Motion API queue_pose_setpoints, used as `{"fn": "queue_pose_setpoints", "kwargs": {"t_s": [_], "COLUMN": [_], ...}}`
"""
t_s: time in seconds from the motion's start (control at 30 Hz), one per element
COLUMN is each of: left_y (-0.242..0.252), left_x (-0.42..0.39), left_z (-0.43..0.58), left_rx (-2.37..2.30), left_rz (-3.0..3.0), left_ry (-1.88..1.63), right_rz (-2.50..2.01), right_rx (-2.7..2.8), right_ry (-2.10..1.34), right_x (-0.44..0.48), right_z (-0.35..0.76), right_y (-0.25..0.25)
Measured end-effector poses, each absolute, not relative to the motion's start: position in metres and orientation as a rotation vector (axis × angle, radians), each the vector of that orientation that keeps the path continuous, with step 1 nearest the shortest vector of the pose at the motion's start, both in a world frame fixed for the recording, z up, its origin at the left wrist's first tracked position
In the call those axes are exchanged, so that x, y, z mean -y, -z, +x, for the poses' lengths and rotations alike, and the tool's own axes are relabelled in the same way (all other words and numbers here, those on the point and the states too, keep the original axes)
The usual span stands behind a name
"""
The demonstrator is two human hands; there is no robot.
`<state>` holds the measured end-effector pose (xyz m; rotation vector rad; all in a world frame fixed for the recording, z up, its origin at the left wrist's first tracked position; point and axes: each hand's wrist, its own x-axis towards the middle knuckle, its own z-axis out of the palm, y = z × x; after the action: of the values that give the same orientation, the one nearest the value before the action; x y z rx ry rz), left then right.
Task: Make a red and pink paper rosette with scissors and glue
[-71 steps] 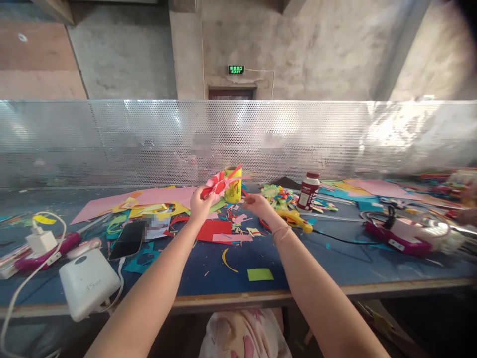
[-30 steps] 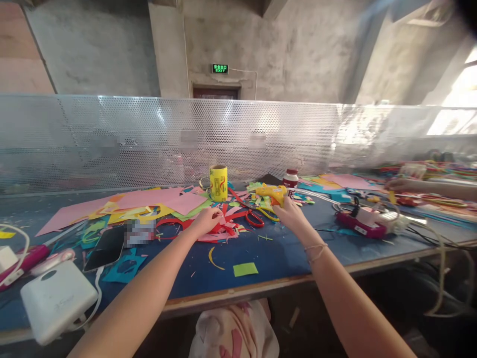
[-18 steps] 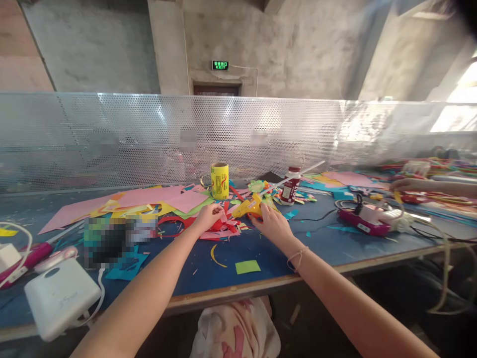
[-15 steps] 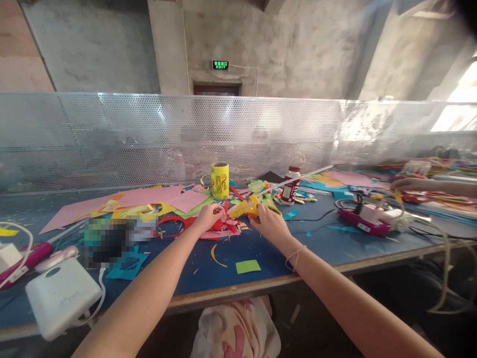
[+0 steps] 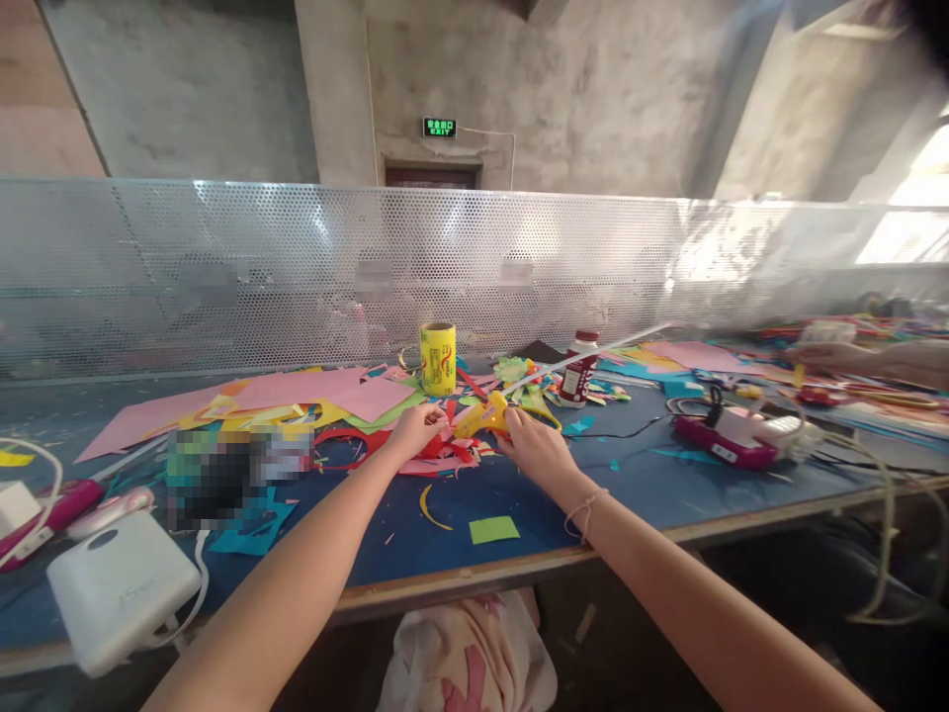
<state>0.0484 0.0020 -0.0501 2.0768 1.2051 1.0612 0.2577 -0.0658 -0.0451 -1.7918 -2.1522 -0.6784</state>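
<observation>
My right hand is wrapped round the handle of a yellow hot glue gun, whose nozzle points left. A long white glue stick slants up and right from behind the gun. Close to the nozzle, my left hand has its fingers pinched on a small piece of pink paper, partly hidden by the fingers. Red and pink paper scraps lie under and between both hands. In front of them on the blue table are a green paper rectangle and a thin yellow curved strip.
Behind my hands stand a yellow cardboard tube and a dark red bottle. A white power bank sits at the left front. At right are a magenta power strip and another person's hand. A perforated screen runs behind.
The glue gun has tilted slightly, and its glue stick now rises more steeply, crossing in front of the bottle. My left hand stays nearly still. The other person's hand has shifted a little right.
</observation>
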Motion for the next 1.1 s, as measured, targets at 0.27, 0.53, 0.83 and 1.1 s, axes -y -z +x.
{"fn": "queue_pose_setpoints", "kwargs": {"t_s": [0.27, 0.53, 0.83, 1.1], "left_y": [0.0500, 0.0530, 0.0521, 0.0505], "left_x": [-0.0024, -0.0043, -0.0009, 0.0017], "left_z": [0.0477, 0.0474, 0.0474, 0.0476], "left_rx": [-1.214, -1.204, -1.180, -1.116], "left_rz": [2.093, 2.067, 2.072, 2.166], "left_ry": [-1.050, -1.044, -1.033, -0.957], "right_rz": [-1.811, -1.807, -1.822, -1.962], "right_rx": [2.171, 2.123, 2.121, 1.894], "right_ry": [0.669, 0.667, 0.680, 0.586], "right_x": [0.0669, 0.0683, 0.0705, 0.0716], "right_z": [0.2569, 0.2601, 0.2592, 0.2626], "right_y": [0.0447, 0.0454, 0.0437, 0.0430]}}
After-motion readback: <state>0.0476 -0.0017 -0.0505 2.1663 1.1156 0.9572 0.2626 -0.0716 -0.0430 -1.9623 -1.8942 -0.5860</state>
